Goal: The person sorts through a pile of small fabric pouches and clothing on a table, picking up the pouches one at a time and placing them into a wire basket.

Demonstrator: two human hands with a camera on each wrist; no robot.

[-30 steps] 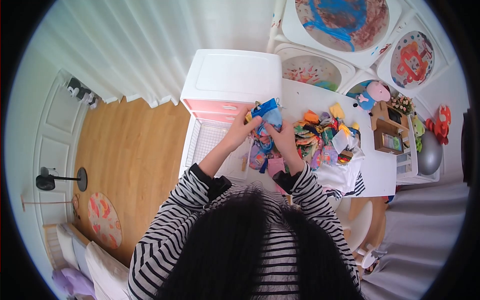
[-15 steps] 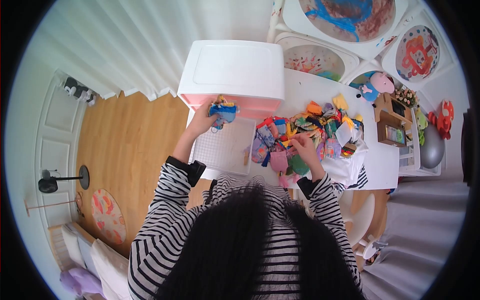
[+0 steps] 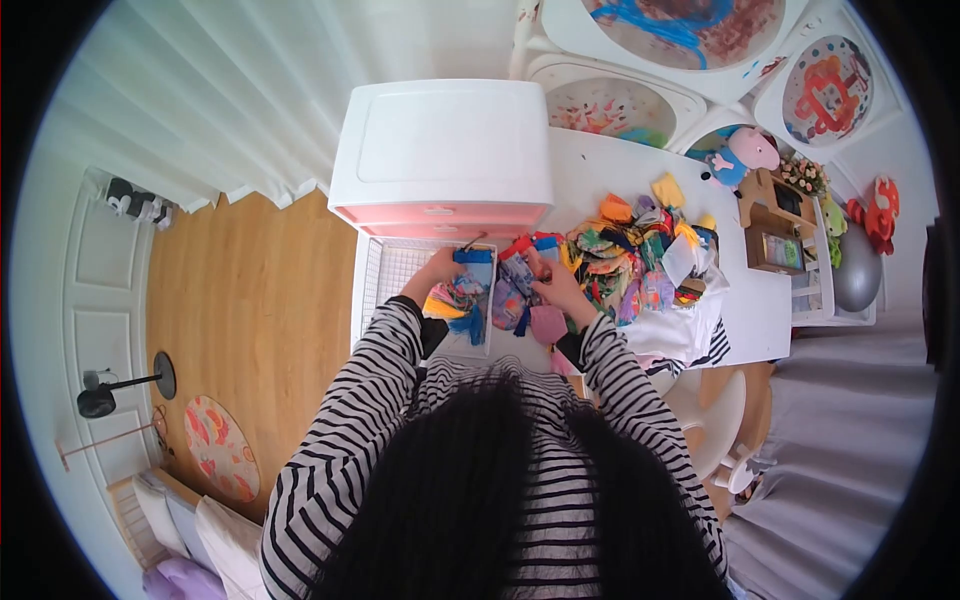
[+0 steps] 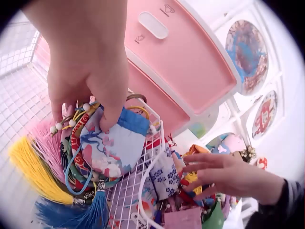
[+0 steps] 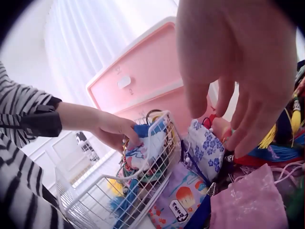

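Observation:
My left hand (image 3: pixel 435 272) is inside a white wire basket (image 4: pixel 157 167) and grips a bunch of small fabric sachets. The front one is a light blue drawstring sachet (image 4: pixel 114 145) with a darker blue top. From the bunch, a yellow tassel (image 4: pixel 33 167), a pink tassel (image 4: pixel 52 150) and a blue tassel (image 4: pixel 97 205) hang low in the basket. My right hand (image 5: pixel 243 62) hovers over the pile with loosely bent fingers and nothing in them. Just under its fingertips are a white sachet with blue flowers (image 5: pixel 205 148) and a pink pouch (image 5: pixel 250 200).
Behind the basket stands a white cabinet with pink drawers (image 3: pixel 440 215). More colourful sachets (image 3: pixel 610 255) heap on the white table (image 3: pixel 750 320) to the right, some on white cloth (image 3: pixel 675 345). A toy pig (image 3: pixel 750 150) and a wooden box (image 3: pixel 775 240) stand at the far right.
Both hands were together on a bunch of sachets; then they parted. My left hand carried the bunch left and lowered it into the basket, while my right moved over the pile and back leftward.

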